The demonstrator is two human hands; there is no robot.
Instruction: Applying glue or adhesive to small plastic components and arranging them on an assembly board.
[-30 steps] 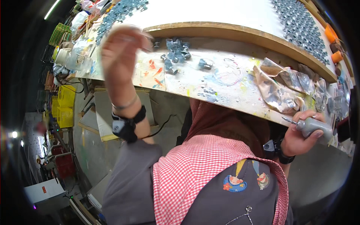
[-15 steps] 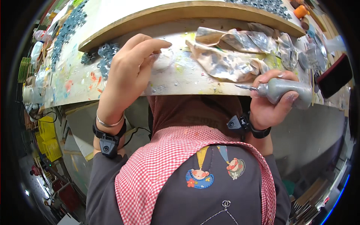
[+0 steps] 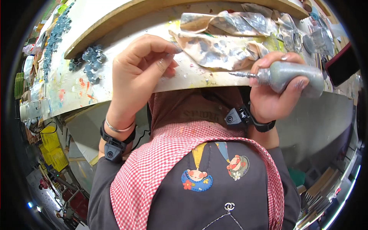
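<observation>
A squeeze bottle (image 3: 295,76) full of grey liquid lies across my right hand (image 3: 274,101), whose fingers wrap round it. Its thin metal nozzle (image 3: 243,74) points left, over the table's near edge. To the left, above the tabletop, my left hand (image 3: 140,73) is bent with thumb and forefinger drawn together. Whatever is between those fingertips is too small to make out. Just beyond the nozzle lies a crumpled, grey-stained cloth (image 3: 214,50). Small blue-grey translucent pieces (image 3: 93,61) are heaped left of my left hand.
A wooden strip (image 3: 96,32) runs along the far side of the paint-spotted table (image 3: 73,90). More blue-grey pieces (image 3: 53,42) line the left. A dark phone (image 3: 341,67) stands at the right, near a clear container (image 3: 324,40). A jar (image 3: 30,110) is at the left edge.
My left thumb and forefinger have come closer together. The right hand has brought the bottle slightly left and up, its nozzle still pointing left. The head view has shifted a little.
</observation>
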